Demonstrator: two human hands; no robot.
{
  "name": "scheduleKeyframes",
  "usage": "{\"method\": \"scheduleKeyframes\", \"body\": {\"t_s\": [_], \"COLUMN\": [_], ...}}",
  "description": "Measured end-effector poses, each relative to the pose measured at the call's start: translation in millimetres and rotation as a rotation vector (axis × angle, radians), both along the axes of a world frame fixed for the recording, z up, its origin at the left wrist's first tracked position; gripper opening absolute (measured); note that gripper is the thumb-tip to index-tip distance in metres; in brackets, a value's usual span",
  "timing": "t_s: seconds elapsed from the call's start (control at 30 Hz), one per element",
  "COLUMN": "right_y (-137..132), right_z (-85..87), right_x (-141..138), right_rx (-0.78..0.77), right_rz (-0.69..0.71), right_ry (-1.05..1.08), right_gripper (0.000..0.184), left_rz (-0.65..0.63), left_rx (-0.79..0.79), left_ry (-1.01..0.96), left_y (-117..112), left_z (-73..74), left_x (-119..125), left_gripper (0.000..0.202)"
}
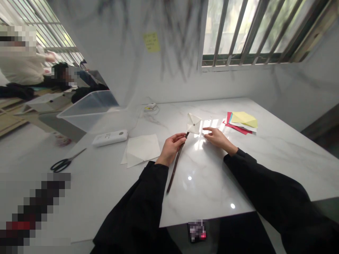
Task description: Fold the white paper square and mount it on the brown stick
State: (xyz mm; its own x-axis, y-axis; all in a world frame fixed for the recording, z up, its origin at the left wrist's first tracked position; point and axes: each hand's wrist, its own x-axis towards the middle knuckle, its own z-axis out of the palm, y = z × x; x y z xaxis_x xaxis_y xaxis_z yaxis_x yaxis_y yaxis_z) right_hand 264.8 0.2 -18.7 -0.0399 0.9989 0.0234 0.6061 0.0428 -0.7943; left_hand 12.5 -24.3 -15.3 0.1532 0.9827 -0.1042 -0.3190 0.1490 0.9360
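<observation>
A white paper pinwheel [193, 123] with a small dark pin at its centre tops a dark brown stick [177, 165]. My left hand [171, 148] grips the stick just below the pinwheel, fingers and thumb pinched round it. The stick slants down toward me over the table. To the right of the pinwheel, my right hand [215, 137] hovers with its index finger stretched out, apart from the paper and holding nothing that I can see. Left of my left hand lie white paper sheets [143, 148] with fold lines.
Coloured papers [242, 121] are stacked at the right back of the marble-patterned table [209, 187]. Toward the left are a white box-shaped device [109, 138], scissors [63, 164] and a clear plastic bin [90, 113]. A small cabled item [151, 107] sits near the wall. Other people are at far left.
</observation>
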Motion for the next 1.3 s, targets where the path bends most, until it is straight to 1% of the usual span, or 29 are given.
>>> {"method": "scheduleKeyframes", "body": {"t_s": [0.07, 0.13, 0.17, 0.2, 0.27, 0.37, 0.57, 0.63, 0.7, 0.83, 0.93, 0.97, 1.0, 1.03, 1.07, 1.13, 1.17, 1.23, 1.3], "right_y": [-3.4, -7.7, -9.7, -11.3, -12.3, -8.9, 0.1, 1.5, 2.3, 0.9, -3.0, -4.3, -5.2, -5.6, -5.4, -3.8, -2.7, -0.6, 0.4], "right_z": [1.7, 3.4, 3.9, 4.2, 4.0, 2.6, 0.3, -0.7, -1.6, -0.6, 4.1, 6.0, 7.9, 9.6, 10.9, 12.1, 12.0, 10.5, 8.1], "right_x": [-4.3, -9.1, -11.3, -12.9, -14.3, -10.9, 3.4, 7.0, 8.8, 6.2, 2.5, 1.8, 1.8, 2.3, 3.2, 5.7, 6.8, 7.9, 7.2], "right_rx": [-0.058, -0.111, -0.128, -0.135, -0.128, -0.097, 0.029, 0.062, 0.075, 0.099, 0.172, 0.206, 0.234, 0.241, 0.22, 0.124, 0.077, 0.032, 0.049], "right_rz": [0.124, 0.301, 0.365, 0.394, 0.367, 0.267, 0.07, 0.017, -0.019, -0.044, -0.06, -0.064, -0.066, -0.059, -0.039, 0.025, 0.059, 0.103, 0.106], "right_ry": [0.075, 0.102, 0.1, 0.093, 0.081, 0.049, -0.069, -0.072, -0.038, 0.01, -0.001, -0.014, -0.033, -0.059, -0.096, -0.19, -0.236, -0.283, -0.265], "right_gripper": [0.052, 0.043, 0.039, 0.037, 0.036, 0.036, 0.035, 0.036, 0.043, 0.062, 0.082, 0.086, 0.087, 0.082, 0.071, 0.042, 0.032, 0.028, 0.028], "left_rz": [0.003, 0.006, 0.006, 0.005, 0.003, -0.001, 0.008, 0.008, 0.008, 0.001, -0.034, -0.046, -0.056, -0.059, -0.055, -0.033, -0.021, -0.004, 0.001], "left_rx": [0.009, 0.011, 0.011, 0.011, 0.01, 0.012, 0.006, 0.003, -0.003, -0.005, 0.003, 0.008, 0.013, 0.015, 0.014, 0.002, -0.007, -0.026, -0.038], "left_ry": [0.007, 0.006, 0.003, 0.0, -0.002, 0.0, 0.007, 0.001, -0.009, -0.014, 0.016, 0.026, 0.034, 0.038, 0.037, 0.026, 0.019, 0.008, -0.001], "left_y": [0.0, 0.4, 0.7, 1.1, 1.9, 3.2, 4.6, 4.5, 4.2, 3.8, 3.2, 3.0, 2.9, 2.7, 2.7, 3.0, 3.2, 3.7, 3.8], "left_z": [0.0, -0.2, -0.4, -0.7, -1.2, -2.4, -3.4, -2.7, -1.9, -0.8, -0.3, -0.1, 0.1, 0.3, 0.5, 1.1, 1.3, 1.9, 2.1], "left_x": [0.5, 0.8, 1.0, 1.1, 1.3, 1.4, 0.9, 0.8, 0.8, 1.0, 0.9, 0.7, 0.5, 0.1, -0.2, -1.2, -1.6, -2.4, -2.8], "left_gripper": [0.047, 0.048, 0.048, 0.048, 0.047, 0.047, 0.045, 0.045, 0.045, 0.045, 0.044, 0.044, 0.045, 0.045, 0.046, 0.047, 0.048, 0.049, 0.048]}}
